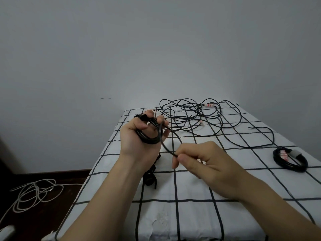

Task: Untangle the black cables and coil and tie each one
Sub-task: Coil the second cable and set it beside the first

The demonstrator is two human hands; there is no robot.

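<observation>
Over the checked cover's [191, 185] left edge, left hand [135, 136] grips the coil [151, 141]; right hand [199, 160] pinches its free strand [167, 149]. Advisable: light tension, even turns, easing slack from the tangle [191, 115] at the far edge.

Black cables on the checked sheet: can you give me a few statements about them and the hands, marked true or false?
1. The left hand holds a black cable coil. True.
2. The right hand is empty and open. False: it pinches the strand leading from that coil.
3. A banded coil lies on the checked sheet, at its right side. True.
4. Every black cable is coiled. False: a loose tangle lies at the far end.
</observation>
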